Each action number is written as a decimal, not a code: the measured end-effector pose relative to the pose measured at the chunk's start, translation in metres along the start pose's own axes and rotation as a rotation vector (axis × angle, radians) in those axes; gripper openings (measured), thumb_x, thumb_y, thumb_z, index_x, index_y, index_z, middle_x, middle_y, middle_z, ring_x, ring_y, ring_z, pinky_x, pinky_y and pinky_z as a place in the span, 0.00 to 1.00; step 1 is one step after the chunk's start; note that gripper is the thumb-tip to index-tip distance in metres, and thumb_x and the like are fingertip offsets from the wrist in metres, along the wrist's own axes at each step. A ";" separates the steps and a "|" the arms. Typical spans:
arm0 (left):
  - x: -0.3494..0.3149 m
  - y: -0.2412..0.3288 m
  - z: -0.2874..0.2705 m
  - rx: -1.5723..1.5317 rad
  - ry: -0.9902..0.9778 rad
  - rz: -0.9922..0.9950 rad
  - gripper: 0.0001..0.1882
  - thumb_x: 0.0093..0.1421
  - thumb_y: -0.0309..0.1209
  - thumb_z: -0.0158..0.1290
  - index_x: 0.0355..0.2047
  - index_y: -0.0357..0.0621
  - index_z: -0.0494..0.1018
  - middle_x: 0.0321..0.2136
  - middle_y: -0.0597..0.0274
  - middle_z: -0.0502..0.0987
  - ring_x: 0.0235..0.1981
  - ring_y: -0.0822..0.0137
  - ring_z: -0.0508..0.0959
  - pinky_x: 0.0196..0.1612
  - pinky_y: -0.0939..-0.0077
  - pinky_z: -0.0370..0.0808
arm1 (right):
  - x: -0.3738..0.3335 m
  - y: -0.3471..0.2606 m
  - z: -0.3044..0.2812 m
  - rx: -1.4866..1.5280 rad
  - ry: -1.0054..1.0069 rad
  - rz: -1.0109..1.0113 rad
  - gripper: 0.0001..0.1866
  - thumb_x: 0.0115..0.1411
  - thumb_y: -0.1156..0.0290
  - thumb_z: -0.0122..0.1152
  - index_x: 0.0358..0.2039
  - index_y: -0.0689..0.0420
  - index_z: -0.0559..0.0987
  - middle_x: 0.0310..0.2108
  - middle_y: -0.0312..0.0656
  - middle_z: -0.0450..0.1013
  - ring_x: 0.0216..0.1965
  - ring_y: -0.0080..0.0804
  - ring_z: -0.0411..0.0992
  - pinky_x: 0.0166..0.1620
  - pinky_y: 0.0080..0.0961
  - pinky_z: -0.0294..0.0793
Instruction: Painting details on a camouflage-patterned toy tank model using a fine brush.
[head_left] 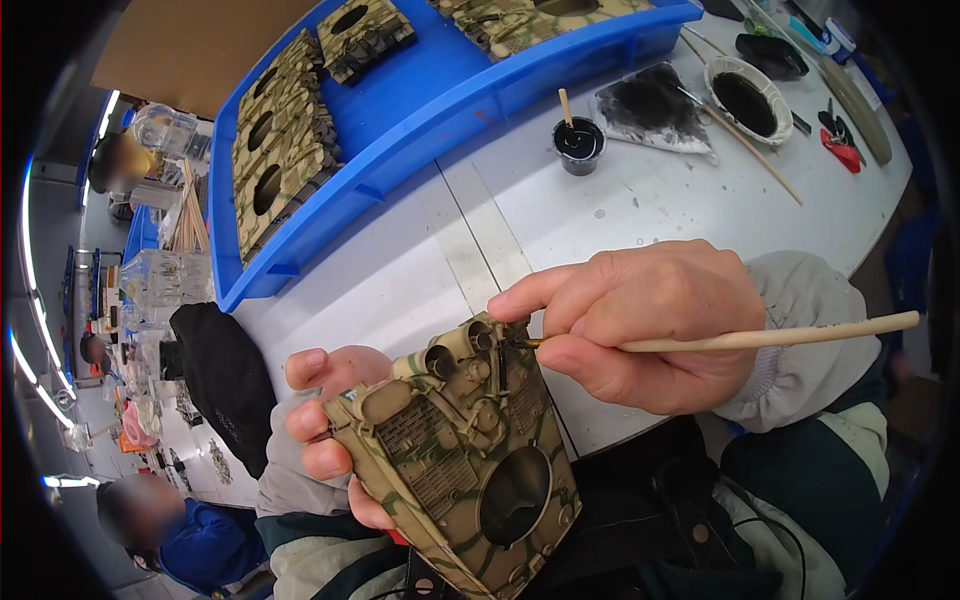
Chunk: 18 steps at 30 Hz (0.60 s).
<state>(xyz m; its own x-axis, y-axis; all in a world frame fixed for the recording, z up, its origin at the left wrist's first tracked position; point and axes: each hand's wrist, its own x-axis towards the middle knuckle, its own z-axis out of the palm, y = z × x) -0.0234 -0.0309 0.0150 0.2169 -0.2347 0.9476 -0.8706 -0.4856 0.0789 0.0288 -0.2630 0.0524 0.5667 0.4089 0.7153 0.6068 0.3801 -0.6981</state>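
Observation:
A camouflage-painted model tank hull (428, 478) in tan and green, with a round hole in its deck, is tilted up in front of me. My left hand (335, 400) grips it from the left side, its fingers wrapped round the edge. Between the thumb and fingers of my right hand (650, 330) is a thin paintbrush (780, 338) with a pale wooden handle. Its tip meets the hull's upper end, beside the round fittings and a small black-painted part. My right index fingertip rests at the hull's top corner.
A blue tray (400, 165) holding several similar hulls (275, 150) stands at the back. Beyond my right hand are a small cup of black paint (578, 150) with a stick, a blackened plastic bag (655, 105) and a white bowl (775, 85). A black cap (220, 375) lies left; people sit farther left.

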 end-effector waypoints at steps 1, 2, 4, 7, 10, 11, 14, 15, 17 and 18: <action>0.007 -0.004 0.009 -0.017 0.071 0.056 0.30 0.54 0.59 0.41 0.56 0.68 0.57 0.55 0.64 0.58 0.57 0.54 0.57 0.46 0.54 0.66 | 0.000 0.000 0.000 -0.003 0.002 0.000 0.08 0.51 0.88 0.56 0.31 0.65 0.70 0.18 0.45 0.71 0.21 0.32 0.72 0.42 0.48 0.77; 0.010 -0.006 0.014 -0.034 0.143 0.111 0.33 0.54 0.59 0.39 0.55 0.57 0.59 0.52 0.65 0.61 0.55 0.51 0.59 0.46 0.67 0.75 | 0.000 0.000 0.001 -0.006 0.004 0.000 0.08 0.51 0.88 0.56 0.31 0.65 0.70 0.18 0.44 0.71 0.21 0.31 0.71 0.42 0.48 0.77; -0.001 -0.005 0.003 -0.014 0.090 0.077 0.31 0.54 0.59 0.41 0.56 0.68 0.57 0.55 0.64 0.58 0.57 0.54 0.57 0.46 0.54 0.66 | -0.001 0.000 0.001 0.003 0.015 0.000 0.08 0.51 0.88 0.56 0.31 0.65 0.71 0.18 0.44 0.71 0.21 0.30 0.71 0.42 0.48 0.77; -0.004 0.000 -0.002 0.010 0.028 0.016 0.29 0.54 0.60 0.43 0.57 0.79 0.55 0.57 0.63 0.55 0.59 0.57 0.56 0.46 0.42 0.57 | 0.001 -0.002 -0.004 0.021 -0.002 0.020 0.07 0.52 0.87 0.55 0.31 0.65 0.70 0.19 0.43 0.71 0.22 0.28 0.71 0.43 0.47 0.76; -0.004 -0.006 -0.003 0.023 0.041 0.044 0.29 0.54 0.60 0.43 0.57 0.80 0.55 0.56 0.64 0.56 0.58 0.58 0.57 0.47 0.43 0.57 | 0.005 -0.010 -0.006 0.069 0.003 0.177 0.05 0.56 0.85 0.52 0.31 0.63 0.67 0.20 0.43 0.71 0.24 0.26 0.72 0.45 0.45 0.76; -0.004 -0.009 -0.004 0.022 0.068 0.098 0.29 0.54 0.61 0.42 0.57 0.80 0.55 0.55 0.65 0.57 0.58 0.58 0.57 0.47 0.43 0.58 | 0.007 -0.014 -0.007 0.098 0.039 0.318 0.05 0.57 0.83 0.50 0.31 0.62 0.65 0.21 0.44 0.72 0.25 0.25 0.72 0.46 0.44 0.76; -0.001 0.006 0.004 0.011 0.049 -0.120 0.26 0.56 0.59 0.40 0.56 0.81 0.56 0.53 0.65 0.60 0.56 0.58 0.59 0.47 0.45 0.59 | 0.013 -0.016 -0.013 0.096 0.060 0.412 0.05 0.61 0.78 0.48 0.30 0.59 0.62 0.22 0.44 0.72 0.26 0.24 0.73 0.42 0.34 0.77; -0.001 0.005 0.007 0.008 0.056 -0.119 0.26 0.56 0.59 0.40 0.56 0.81 0.56 0.53 0.65 0.60 0.56 0.58 0.59 0.47 0.45 0.59 | 0.014 -0.016 -0.013 0.158 0.138 0.431 0.05 0.62 0.77 0.47 0.29 0.59 0.62 0.22 0.44 0.72 0.26 0.24 0.72 0.40 0.30 0.77; -0.002 -0.002 0.011 0.024 0.111 -0.099 0.24 0.58 0.57 0.38 0.55 0.81 0.56 0.51 0.65 0.62 0.53 0.57 0.62 0.47 0.47 0.61 | 0.017 -0.010 -0.019 0.142 0.129 0.409 0.06 0.62 0.75 0.48 0.29 0.59 0.63 0.22 0.43 0.72 0.28 0.26 0.75 0.36 0.24 0.76; -0.005 -0.010 0.011 0.038 0.148 -0.041 0.23 0.58 0.57 0.37 0.55 0.81 0.56 0.50 0.60 0.63 0.51 0.55 0.64 0.44 0.47 0.63 | 0.018 -0.008 -0.020 0.128 0.159 0.382 0.06 0.62 0.75 0.49 0.30 0.59 0.64 0.22 0.43 0.72 0.29 0.27 0.75 0.34 0.23 0.76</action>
<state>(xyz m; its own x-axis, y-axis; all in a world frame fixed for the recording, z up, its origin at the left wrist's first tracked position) -0.0108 -0.0344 0.0055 0.1825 -0.0887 0.9792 -0.8443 -0.5244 0.1098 0.0458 -0.2751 0.0713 0.8222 0.4111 0.3936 0.2682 0.3301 -0.9050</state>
